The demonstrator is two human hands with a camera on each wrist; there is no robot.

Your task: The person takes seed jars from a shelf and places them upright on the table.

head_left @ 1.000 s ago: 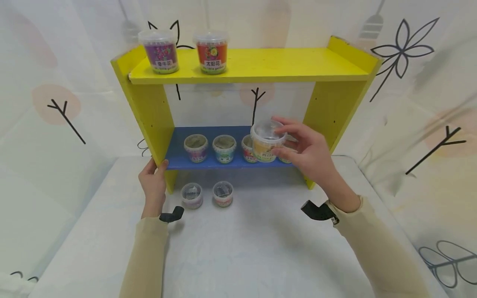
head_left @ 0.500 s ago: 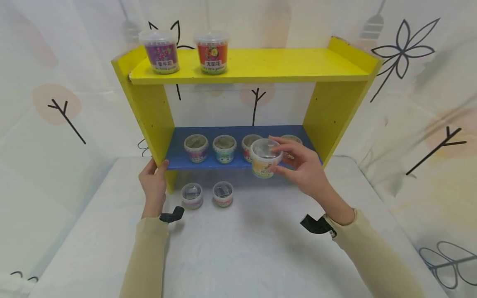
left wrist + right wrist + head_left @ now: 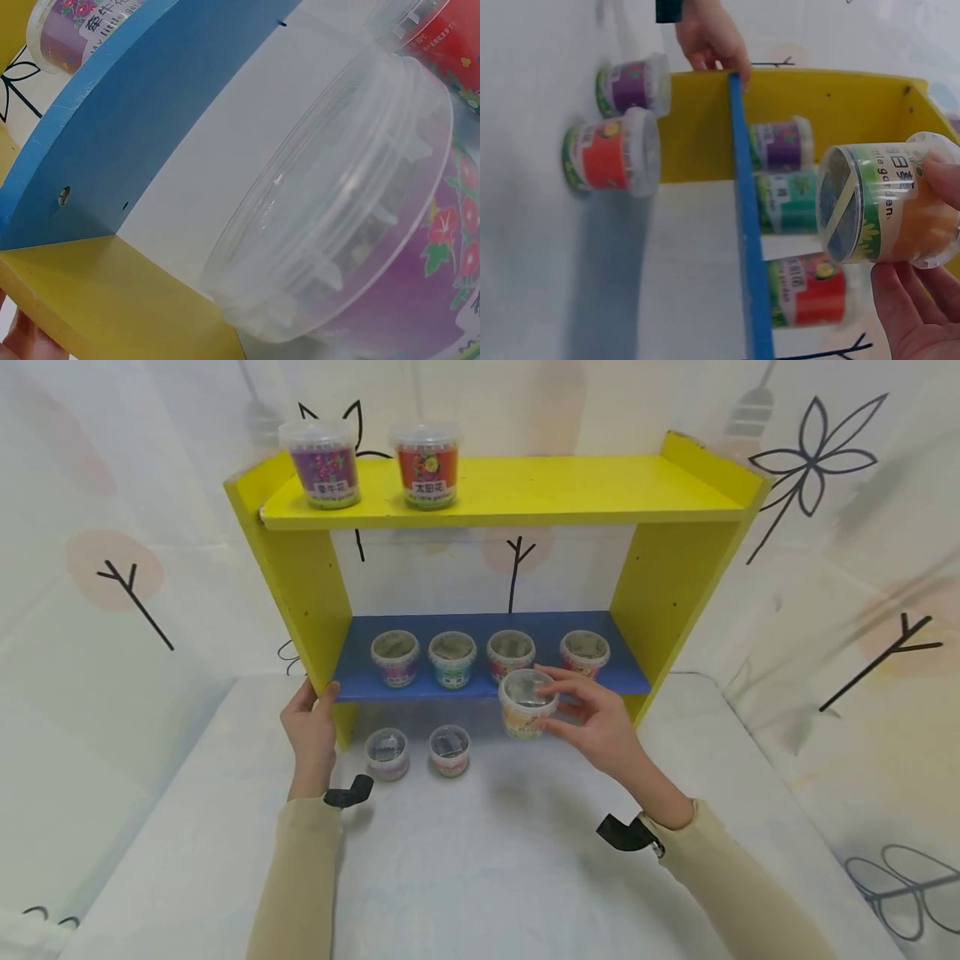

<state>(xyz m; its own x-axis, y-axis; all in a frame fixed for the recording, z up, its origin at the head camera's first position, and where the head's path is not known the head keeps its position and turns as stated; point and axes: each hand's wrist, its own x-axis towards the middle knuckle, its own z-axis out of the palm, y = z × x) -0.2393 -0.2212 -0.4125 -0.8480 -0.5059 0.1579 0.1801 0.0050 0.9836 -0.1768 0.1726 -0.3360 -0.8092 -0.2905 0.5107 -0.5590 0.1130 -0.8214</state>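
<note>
My right hand (image 3: 588, 718) holds a lidded plastic cup (image 3: 522, 703) with an orange flower label, thumb on one side and fingers on the other. The cup is in the air, just in front of the blue shelf board (image 3: 472, 692). In the right wrist view the same cup (image 3: 889, 206) shows its base and label. On the left, my left hand (image 3: 311, 735) grips the yellow side panel of the shelf unit (image 3: 303, 585) where the blue board meets it. Part of that hand (image 3: 34, 341) shows at the lower left of the left wrist view.
Several lidded cups line the blue board, including a purple one (image 3: 395, 657), a green one (image 3: 452, 660) and a red one (image 3: 583, 653). Purple (image 3: 324, 464) and red (image 3: 426, 467) cups stand on the yellow top. Two more cups (image 3: 387, 753) stand on the white table (image 3: 480, 860).
My right hand has brought the orange-labelled cup down and slightly left, from in front of the blue board's cups to its front edge. The left hand stays in place.
</note>
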